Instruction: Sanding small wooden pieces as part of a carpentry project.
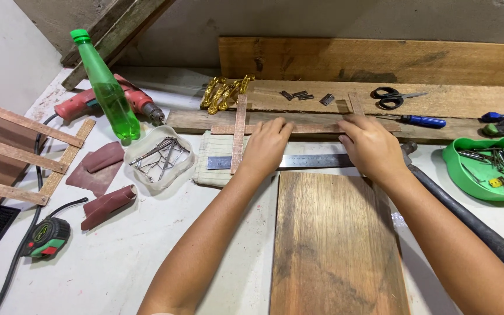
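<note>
A pale, scuffed worktable (118, 262) stands against a grey wall (298, 20) under even light.

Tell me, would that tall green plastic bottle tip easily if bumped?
Probably. The tall green plastic bottle stands upright on a narrow base, so a nudge near its cap could topple it. It looks thin-walled, likely light. Once down, its round body would probably roll toward the red drill.

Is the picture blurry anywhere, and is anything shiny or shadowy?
In the head view most things look sharp, like the nails in the clear tray; the green bottle glints with light; the metal ruler shines faintly between the left hand and right hand; shadows under the arms are soft; the straight plank at the back looks slightly bowed near the edges.
</note>
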